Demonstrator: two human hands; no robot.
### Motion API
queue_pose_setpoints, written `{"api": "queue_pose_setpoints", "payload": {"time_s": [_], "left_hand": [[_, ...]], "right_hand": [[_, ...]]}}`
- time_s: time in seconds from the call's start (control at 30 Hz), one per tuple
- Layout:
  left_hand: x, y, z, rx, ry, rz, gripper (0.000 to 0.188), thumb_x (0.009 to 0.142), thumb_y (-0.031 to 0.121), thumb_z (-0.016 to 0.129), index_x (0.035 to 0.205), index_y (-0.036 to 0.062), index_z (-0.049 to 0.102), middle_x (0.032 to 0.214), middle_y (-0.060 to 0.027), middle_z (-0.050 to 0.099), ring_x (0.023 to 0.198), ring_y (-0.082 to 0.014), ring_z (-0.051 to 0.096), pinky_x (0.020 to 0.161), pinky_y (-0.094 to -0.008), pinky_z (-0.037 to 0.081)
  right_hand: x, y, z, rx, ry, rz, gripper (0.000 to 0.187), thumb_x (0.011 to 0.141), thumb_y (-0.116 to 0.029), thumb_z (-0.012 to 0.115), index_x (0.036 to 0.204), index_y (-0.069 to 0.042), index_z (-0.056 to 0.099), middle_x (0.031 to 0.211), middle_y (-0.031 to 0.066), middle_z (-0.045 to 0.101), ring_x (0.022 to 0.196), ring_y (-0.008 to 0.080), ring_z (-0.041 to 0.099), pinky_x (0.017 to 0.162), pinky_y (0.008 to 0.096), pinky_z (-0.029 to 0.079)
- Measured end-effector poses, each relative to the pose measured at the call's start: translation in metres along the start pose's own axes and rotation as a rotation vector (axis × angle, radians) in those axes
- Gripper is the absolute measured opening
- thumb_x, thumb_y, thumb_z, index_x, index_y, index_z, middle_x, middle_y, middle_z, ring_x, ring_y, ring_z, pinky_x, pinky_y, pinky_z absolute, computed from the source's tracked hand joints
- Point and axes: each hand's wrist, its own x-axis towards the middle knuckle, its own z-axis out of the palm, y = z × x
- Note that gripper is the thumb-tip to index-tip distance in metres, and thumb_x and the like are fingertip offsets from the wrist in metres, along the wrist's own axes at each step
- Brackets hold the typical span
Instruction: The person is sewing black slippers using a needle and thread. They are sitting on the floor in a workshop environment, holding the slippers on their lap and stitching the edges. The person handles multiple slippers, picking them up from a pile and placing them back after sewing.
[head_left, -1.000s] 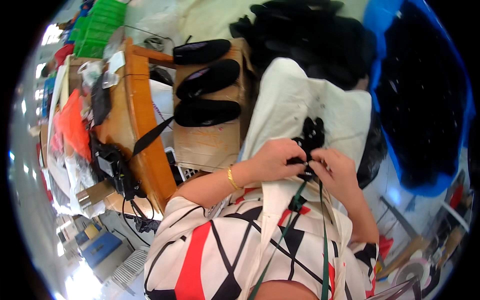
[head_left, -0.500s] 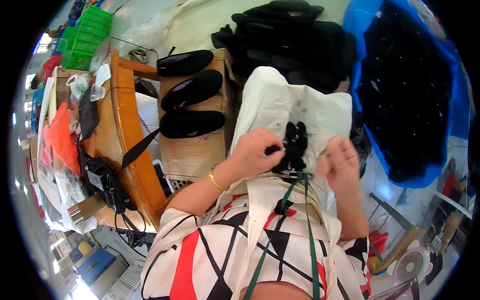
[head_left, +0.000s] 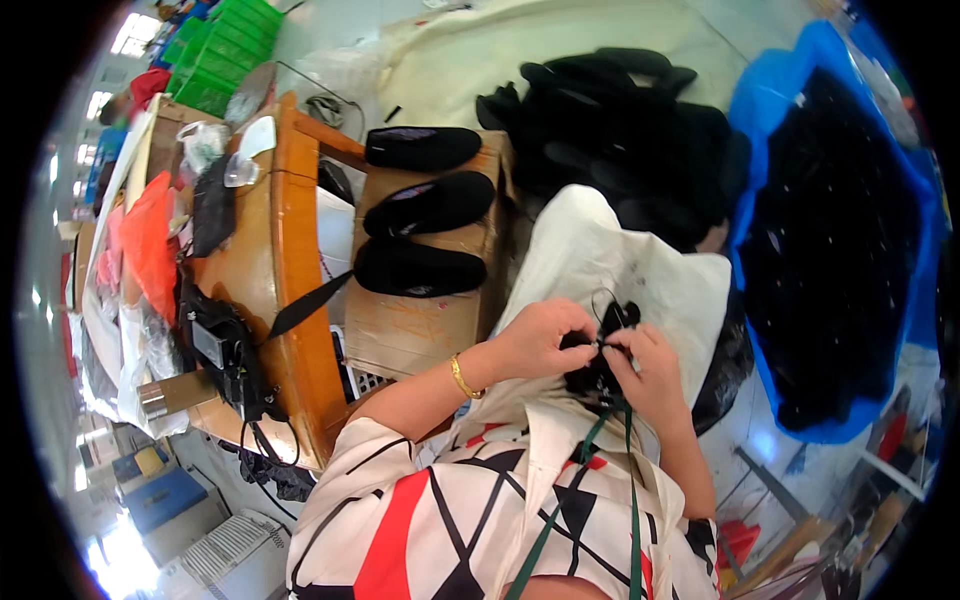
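My left hand (head_left: pixel 552 338) is closed, pinching a small black fabric piece above my lap. My right hand (head_left: pixel 648 368) meets it there, fingertips pressed together at the same piece; whether they also hold a needle or thread is too small to tell. A thin dark strand (head_left: pixel 600 296) loops up just beyond my fingers. Below my hands, more small black fabric pieces (head_left: pixel 592 384), perhaps bows, lie on the off-white cloth (head_left: pixel 565 235) over my lap. Green straps (head_left: pixel 634 500) run down from near them across my patterned top.
Three black slip-on shoes (head_left: pixel 425 268) stand on a cardboard box (head_left: pixel 400 335) at left, beside a wooden table (head_left: pixel 295 220) with a black bag (head_left: pixel 225 355). Ahead lies a heap of black shoes (head_left: pixel 640 130). A blue-lined container (head_left: pixel 752 250) full of black pieces stands at right.
My right hand has moved left and now meets my left hand at the black piece; before, they were apart. The whole view has shifted, with surroundings lower and further right.
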Motion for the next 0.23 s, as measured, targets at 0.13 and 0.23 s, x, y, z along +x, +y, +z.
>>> {"api": "queue_pose_setpoints", "payload": {"time_s": [0.13, 0.23], "left_hand": [[0.023, -0.033, -0.058, 0.226, 0.265, -0.127, 0.026, 0.083, 0.028, 0.07, 0.088, 0.0034, 0.068, 0.087, -0.0147, 0.067, 0.087, -0.0329, 0.063, 0.079, -0.0382, 0.051], [0.033, -0.102, -0.122, 0.828, 0.5, -0.406, 0.037, 0.08, 0.04, 0.072, 0.09, 0.0048, 0.071, 0.094, -0.019, 0.068, 0.098, -0.0332, 0.064, 0.088, -0.0441, 0.05]], "right_hand": [[0.006, 0.003, 0.001, -0.046, -0.031, 0.05, 0.01, 0.084, -0.004, 0.071, 0.092, -0.001, 0.066, 0.074, 0.0084, 0.055, 0.066, 0.0214, 0.056, 0.059, 0.0315, 0.045], [0.007, 0.005, -0.003, -0.018, -0.042, 0.103, 0.01, 0.087, -0.008, 0.07, 0.095, -0.002, 0.067, 0.079, 0.0086, 0.06, 0.07, 0.0192, 0.059, 0.063, 0.0306, 0.049]]}}
